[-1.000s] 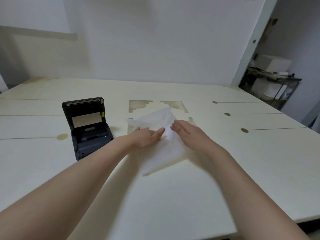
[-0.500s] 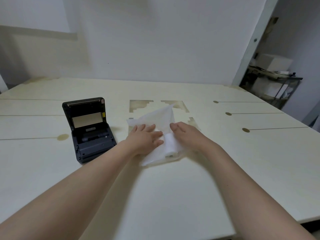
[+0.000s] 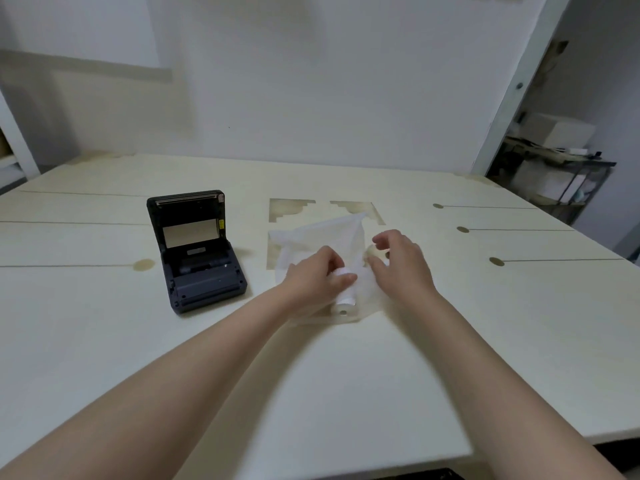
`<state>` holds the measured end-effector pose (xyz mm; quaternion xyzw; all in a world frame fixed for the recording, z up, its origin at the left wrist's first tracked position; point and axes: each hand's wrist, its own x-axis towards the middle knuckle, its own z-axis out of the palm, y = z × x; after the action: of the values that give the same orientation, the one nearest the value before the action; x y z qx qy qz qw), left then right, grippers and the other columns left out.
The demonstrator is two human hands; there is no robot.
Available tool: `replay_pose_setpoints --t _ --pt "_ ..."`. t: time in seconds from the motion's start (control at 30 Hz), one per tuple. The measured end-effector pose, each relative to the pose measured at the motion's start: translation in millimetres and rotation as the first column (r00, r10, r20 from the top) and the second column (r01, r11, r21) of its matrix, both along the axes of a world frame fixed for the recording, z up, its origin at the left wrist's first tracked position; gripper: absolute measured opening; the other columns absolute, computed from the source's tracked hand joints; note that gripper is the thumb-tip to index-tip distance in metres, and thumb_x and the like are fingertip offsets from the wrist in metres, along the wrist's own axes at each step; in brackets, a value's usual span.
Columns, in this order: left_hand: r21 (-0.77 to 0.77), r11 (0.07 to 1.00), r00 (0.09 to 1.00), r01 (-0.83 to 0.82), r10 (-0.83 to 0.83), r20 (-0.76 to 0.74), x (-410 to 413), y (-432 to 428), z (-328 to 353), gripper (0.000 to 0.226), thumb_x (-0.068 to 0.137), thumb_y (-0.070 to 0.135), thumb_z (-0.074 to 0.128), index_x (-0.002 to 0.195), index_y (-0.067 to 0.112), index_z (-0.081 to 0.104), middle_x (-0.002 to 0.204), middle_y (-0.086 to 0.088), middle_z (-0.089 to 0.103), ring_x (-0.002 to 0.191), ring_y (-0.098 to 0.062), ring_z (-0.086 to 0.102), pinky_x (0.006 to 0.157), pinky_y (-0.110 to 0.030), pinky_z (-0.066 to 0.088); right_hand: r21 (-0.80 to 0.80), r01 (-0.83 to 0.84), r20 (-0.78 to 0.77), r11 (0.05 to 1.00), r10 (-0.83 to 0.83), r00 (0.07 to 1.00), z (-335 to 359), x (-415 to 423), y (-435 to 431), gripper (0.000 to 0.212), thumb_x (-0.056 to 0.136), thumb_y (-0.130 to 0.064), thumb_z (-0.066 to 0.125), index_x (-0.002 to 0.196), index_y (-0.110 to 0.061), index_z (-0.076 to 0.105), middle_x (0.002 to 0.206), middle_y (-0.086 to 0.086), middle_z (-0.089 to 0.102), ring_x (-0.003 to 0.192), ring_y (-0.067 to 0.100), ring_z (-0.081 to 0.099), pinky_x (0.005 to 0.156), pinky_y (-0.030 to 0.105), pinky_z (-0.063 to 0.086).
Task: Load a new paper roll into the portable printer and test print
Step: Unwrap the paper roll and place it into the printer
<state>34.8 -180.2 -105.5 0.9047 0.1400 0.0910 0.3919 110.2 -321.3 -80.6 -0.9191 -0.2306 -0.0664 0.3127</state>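
A dark portable printer (image 3: 199,252) stands on the table at the left with its lid swung up and its paper bay showing. To its right lies a thin white plastic bag (image 3: 325,233). A white paper roll (image 3: 343,301) pokes out of the bag's near end, its core hole facing me. My left hand (image 3: 317,277) grips the roll at its far end, thumb and fingers around it. My right hand (image 3: 398,263) hovers just right of the roll over the bag, fingers curled and apart, holding nothing that I can see.
The cream table (image 3: 346,375) has dark slots and round marks at the right and stepped cut-outs (image 3: 291,207) behind the bag. A white wall runs behind. A metal shelf (image 3: 561,181) with boxes stands beyond the table's far right corner.
The roll has come farther out of the bag toward me. My left hand has closed around it, and my right hand has lifted off the bag and opened.
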Motion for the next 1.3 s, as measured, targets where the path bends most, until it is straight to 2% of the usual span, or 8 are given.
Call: replay_pose_setpoints --t 0.17,0.37,0.5,0.67,0.87,1.03,1.17,1.3 --pt "-0.015 0.986 0.986 -0.166 0.166 0.013 15 -11 -5 0.023 0.095 0.041 0.049 0.089 0.019 0.05 0.081 0.006 0.061 0.094 -0.02 0.057 0.115 -0.05 0.018 -0.172 -0.047 -0.145 0.984 0.021 0.989 15 -39 -20 0.031 0.087 -0.056 0.058 0.092 -0.025 0.058 0.078 -0.018 0.056 0.097 0.017 0.061 0.093 0.038 0.047" --pt "0.026 0.985 0.984 -0.172 0.173 -0.035 20 -15 -9 0.034 0.097 0.042 0.036 0.073 0.019 0.045 0.072 0.003 0.056 0.106 -0.03 0.057 0.117 -0.054 0.008 -0.35 -0.008 -0.125 0.937 -0.038 0.991 -11 -69 -1 0.047 0.082 -0.053 0.048 0.109 -0.015 0.058 0.107 -0.001 0.065 0.112 0.025 0.048 0.091 0.04 0.038" --pt "0.025 0.993 0.991 -0.115 0.117 -0.063 8 -6 -8 0.05 0.102 0.046 0.019 0.111 0.014 0.055 0.117 -0.004 0.064 0.126 -0.028 0.048 0.119 -0.054 0.0 -0.326 0.078 -0.117 0.942 -0.122 0.986 -16 -65 4 0.044 0.086 -0.046 0.049 0.115 -0.014 0.06 0.116 0.006 0.062 0.116 0.031 0.048 0.09 0.041 0.038" --pt "0.029 0.999 0.997 -0.04 0.042 -0.065 2 9 -10 0.052 0.103 0.04 0.015 0.135 0.019 0.051 0.139 0.0 0.055 0.136 -0.021 0.041 0.117 -0.058 -0.012 0.013 0.069 -0.23 0.998 -0.064 0.971 -1 -53 -14 0.038 0.067 -0.043 0.05 0.091 -0.017 0.063 0.095 0.004 0.064 0.087 0.024 0.059 0.061 0.029 0.041" --pt "0.343 0.928 0.957 0.142 -0.04 -0.288 5 9 -14 0.051 0.1 0.055 0.018 0.151 0.048 0.016 0.165 0.015 0.009 0.153 -0.024 -0.006 0.112 -0.066 -0.017 0.539 0.172 -0.331 0.824 0.019 0.943 17 -48 -37 0.025 0.092 -0.028 0.047 0.094 -0.01 0.065 0.087 0.004 0.066 0.068 0.018 0.063 0.066 0.024 0.056" --pt "0.501 0.858 0.994 0.111 -0.102 -0.045 0 5 -12 0.037 0.101 0.045 0.036 0.133 0.045 0.054 0.166 0.006 0.007 0.153 -0.023 -0.008 0.117 -0.059 -0.011 0.701 0.216 -0.439 0.679 0.172 0.882 18 -49 -37 0.024 0.096 -0.013 0.041 0.097 -0.006 0.064 0.087 0.011 0.062 0.07 0.021 0.062 0.073 0.032 0.057" --pt "-0.252 0.965 0.944 -0.075 0.151 0.293 -18 7 9 0.036 0.103 0.035 0.039 0.129 0.027 0.062 0.139 0.0 0.058 0.127 -0.019 0.053 0.105 -0.035 0.041 0.757 0.122 -0.38 0.642 0.281 0.881 6 -50 -26 0.026 0.098 -0.01 0.049 0.121 -0.006 0.06 0.11 -0.003 0.07 0.079 0.014 0.074 0.094 0.038 0.056" --pt "-0.82 0.568 0.984 0.063 0.104 0.147 -41 11 22 0.046 0.099 0.053 0.038 0.125 0.023 0.062 0.118 -0.006 0.068 0.102 -0.026 0.071 0.081 -0.038 0.059 0.721 -0.045 -0.31 0.691 0.379 0.872 0 -57 -11 0.038 0.093 -0.002 0.057 0.124 -0.025 0.059 0.098 -0.022 0.074 0.089 0.009 0.075 0.081 0.014 0.053"
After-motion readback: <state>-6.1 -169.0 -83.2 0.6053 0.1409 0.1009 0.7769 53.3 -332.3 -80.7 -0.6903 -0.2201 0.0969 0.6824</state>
